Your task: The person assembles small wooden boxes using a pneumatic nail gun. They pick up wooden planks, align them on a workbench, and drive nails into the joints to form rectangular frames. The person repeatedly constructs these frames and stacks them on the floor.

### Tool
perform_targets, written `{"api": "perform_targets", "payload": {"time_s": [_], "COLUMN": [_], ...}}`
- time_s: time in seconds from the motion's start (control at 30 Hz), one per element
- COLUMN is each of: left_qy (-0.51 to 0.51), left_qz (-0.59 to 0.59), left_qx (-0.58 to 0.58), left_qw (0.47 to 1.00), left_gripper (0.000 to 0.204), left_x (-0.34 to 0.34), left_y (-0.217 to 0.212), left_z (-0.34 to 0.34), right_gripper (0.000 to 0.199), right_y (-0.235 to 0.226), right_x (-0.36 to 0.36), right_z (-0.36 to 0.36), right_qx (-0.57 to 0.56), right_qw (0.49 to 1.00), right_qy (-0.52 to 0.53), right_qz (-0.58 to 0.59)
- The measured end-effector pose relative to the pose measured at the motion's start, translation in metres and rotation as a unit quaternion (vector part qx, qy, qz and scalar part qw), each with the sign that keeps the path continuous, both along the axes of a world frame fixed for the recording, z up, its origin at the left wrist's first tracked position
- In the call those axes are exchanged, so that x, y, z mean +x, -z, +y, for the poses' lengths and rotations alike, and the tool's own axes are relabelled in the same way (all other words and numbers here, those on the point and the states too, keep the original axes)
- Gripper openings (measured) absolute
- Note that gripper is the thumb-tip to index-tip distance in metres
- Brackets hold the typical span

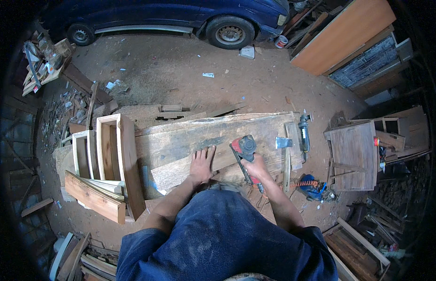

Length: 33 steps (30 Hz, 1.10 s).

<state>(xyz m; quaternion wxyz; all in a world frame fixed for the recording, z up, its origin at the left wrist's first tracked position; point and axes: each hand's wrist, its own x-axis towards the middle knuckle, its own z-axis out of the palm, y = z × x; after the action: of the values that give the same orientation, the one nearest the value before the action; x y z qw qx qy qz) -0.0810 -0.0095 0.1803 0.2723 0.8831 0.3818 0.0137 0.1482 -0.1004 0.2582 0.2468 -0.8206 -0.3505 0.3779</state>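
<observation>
Blue car [180, 14], wooden frames [108, 150], hatchet [283, 143], small wooden table [354, 150] on dirt floor [180, 75].

Blue car [180, 14] cut off at top edge, power tool [246, 149] handle hidden inside right hand [256, 166] grip

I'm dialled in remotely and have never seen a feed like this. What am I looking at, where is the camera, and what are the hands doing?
There is no machine here: a person works with two bare hands. The single picture comes from a fisheye camera worn on their head, looking down, so straight edges curve. The left hand lies flat, fingers spread, on a wooden plank on a long rough workbench. The right hand has its grip closed on a red and black power tool set on the plank's end. A hatchet and a grey power tool lie on the bench to the right. Wooden frames stand at the left; a blue car is parked beyond.
</observation>
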Motion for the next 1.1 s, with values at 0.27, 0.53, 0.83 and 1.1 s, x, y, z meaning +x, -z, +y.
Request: {"api": "perform_targets", "payload": {"time_s": [0.27, 0.53, 0.83, 1.1], "left_qy": [0.004, 0.014, 0.002, 0.010], "left_qz": [0.011, 0.007, 0.008, 0.024], "left_qx": [0.002, 0.012, 0.003, 0.001], "left_qw": [1.000, 1.000, 1.000, 1.000], "left_gripper": [0.111, 0.109, 0.116, 0.115], "left_x": [-0.001, -0.003, -0.002, -0.003], "left_y": [-0.003, 0.003, -0.003, -0.004], "left_z": [0.001, 0.002, 0.001, 0.003], "right_gripper": [0.033, 0.030, 0.024, 0.033], "right_y": [0.014, 0.002, -0.009, -0.005], "right_x": [0.007, 0.004, 0.001, -0.001], "right_z": [0.003, 0.004, -0.014, -0.011], "right_qx": [-0.009, -0.006, 0.006, -0.042], "right_qw": [0.997, 0.999, 1.000, 0.998], "right_qy": [-0.044, -0.017, -0.018, -0.035], "right_qz": [-0.064, -0.045, 0.017, -0.023]}}
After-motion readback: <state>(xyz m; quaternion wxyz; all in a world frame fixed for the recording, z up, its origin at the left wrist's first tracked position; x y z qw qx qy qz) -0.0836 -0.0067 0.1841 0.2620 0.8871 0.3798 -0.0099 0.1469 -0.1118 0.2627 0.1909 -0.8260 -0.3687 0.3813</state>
